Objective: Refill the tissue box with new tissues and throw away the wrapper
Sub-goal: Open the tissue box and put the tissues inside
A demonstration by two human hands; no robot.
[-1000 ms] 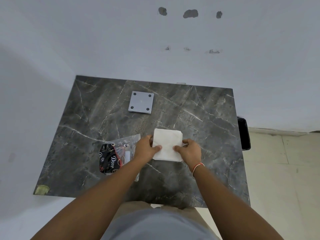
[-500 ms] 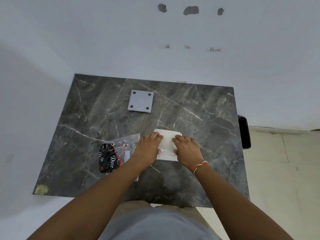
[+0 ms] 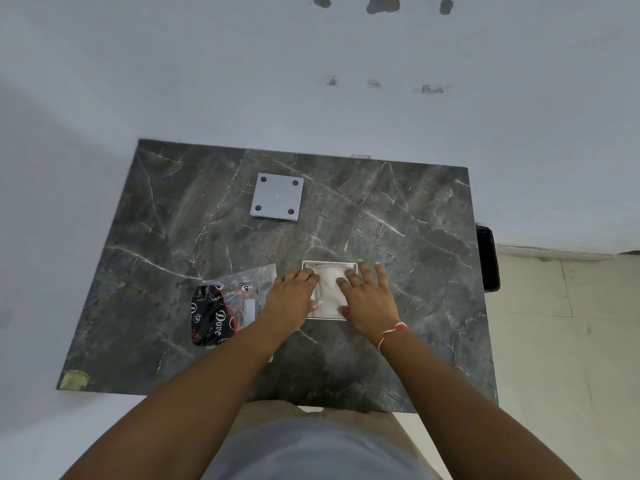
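A white square tissue box sits open on the dark marble table, and white tissues lie inside its rim. My left hand rests flat on the left side of the tissues, fingers spread. My right hand presses flat on their right side and partly covers the box's right edge. The clear plastic wrapper with black and red print lies on the table just left of my left hand. The box's grey square lid, with dark dots at its corners, lies further back.
A black bin stands on the floor against the table's right edge. The white wall runs behind and to the left of the table. A yellowish patch marks the table's near left corner.
The tissue stack, held by its sides between both hands a second ago, has gone down into the box. Both hands have moved on top of it and now press flat.
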